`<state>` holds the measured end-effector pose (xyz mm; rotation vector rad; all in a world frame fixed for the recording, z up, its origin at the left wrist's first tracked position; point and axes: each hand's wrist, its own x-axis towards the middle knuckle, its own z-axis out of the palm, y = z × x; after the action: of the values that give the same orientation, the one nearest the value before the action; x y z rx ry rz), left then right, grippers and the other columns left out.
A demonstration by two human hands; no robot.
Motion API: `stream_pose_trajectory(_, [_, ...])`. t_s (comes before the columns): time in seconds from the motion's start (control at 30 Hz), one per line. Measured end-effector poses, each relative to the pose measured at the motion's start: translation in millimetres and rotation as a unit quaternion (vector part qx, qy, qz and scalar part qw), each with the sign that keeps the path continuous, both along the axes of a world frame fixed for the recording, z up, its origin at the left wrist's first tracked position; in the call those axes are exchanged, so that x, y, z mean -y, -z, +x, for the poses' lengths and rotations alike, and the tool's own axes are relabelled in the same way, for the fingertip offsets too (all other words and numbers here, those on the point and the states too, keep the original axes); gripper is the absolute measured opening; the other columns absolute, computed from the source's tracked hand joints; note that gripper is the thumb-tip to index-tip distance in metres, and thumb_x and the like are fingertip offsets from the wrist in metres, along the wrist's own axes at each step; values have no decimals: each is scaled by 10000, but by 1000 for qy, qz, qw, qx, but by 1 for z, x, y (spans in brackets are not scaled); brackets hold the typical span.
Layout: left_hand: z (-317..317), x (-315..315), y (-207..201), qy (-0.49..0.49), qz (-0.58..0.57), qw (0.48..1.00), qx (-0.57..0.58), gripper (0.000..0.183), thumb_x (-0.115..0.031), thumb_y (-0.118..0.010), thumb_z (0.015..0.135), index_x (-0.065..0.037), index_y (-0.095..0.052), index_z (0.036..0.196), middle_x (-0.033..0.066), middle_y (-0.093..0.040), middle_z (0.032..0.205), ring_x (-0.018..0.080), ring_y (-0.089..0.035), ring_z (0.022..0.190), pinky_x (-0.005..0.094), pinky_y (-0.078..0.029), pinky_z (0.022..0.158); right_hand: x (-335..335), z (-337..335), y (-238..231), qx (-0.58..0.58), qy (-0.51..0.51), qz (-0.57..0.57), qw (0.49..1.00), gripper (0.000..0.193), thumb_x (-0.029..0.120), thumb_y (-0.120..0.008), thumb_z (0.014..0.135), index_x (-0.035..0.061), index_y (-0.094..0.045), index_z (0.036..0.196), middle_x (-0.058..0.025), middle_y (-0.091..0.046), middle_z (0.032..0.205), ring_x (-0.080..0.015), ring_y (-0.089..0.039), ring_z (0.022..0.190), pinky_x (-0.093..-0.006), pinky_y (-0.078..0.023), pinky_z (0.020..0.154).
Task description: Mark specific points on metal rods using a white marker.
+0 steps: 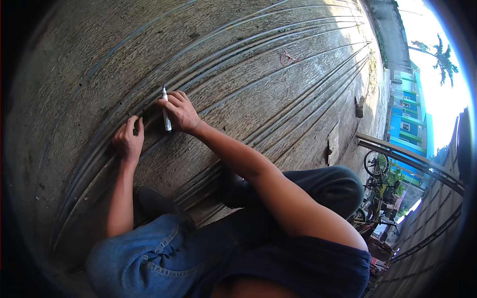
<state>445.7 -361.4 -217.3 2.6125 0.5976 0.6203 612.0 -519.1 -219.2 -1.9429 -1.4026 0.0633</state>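
Long thin grey rods (238,48) lie side by side on the rough concrete, running from the lower left to the far upper right. My right hand (183,113) is closed around a white marker (167,116). The marker's dark tip points away from me, above the rods, and I cannot tell whether it touches one. Just to the left, my left hand (128,141) rests low over the rods with thumb and forefinger curled together on one of them. The other fingers of that hand are partly hidden.
My knees and a dark shoe (160,202) are close to the near rods. A flat piece of cardboard (333,144) lies on the ground to the right. Beyond it are a metal beam (407,158), a bicycle (376,164) and a blue building (410,119).
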Motion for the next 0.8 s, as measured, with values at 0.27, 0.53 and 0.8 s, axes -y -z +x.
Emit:
stream_pose_trajectory(0.27, [-2,1,-1,0,-10,1000,20,140,-149,-787,850,-117,-674,927,83,-631,659,290,-651,600,406,-502,555,-5,3,-5,12,-9,-18,1000,443,140,-657,755,138,-576,1190,-89,-570,936,-312,-579,997,-460,-420,939])
stream_pose_trajectory(0.53, [-23,10,-3,23,-58,995,78,134,-129,-815,805,-122,-687,844,25,-608,578,207,-607,525,342,-461,600,-3,10,-5,-37,-43,-36,998,602,111,-750,612,38,-601,1190,-149,-633,971,-365,-595,965,-449,-469,905])
stream_pose_trajectory(0.8, [-23,13,-3,-13,-99,995,1,131,-233,-762,850,-110,-719,862,88,-662,622,276,-677,605,398,-533,630,0,22,-8,-33,-114,-84,989,566,30,-759,657,-6,-592,1196,-192,-646,1039,-393,-612,975,-462,-492,897])
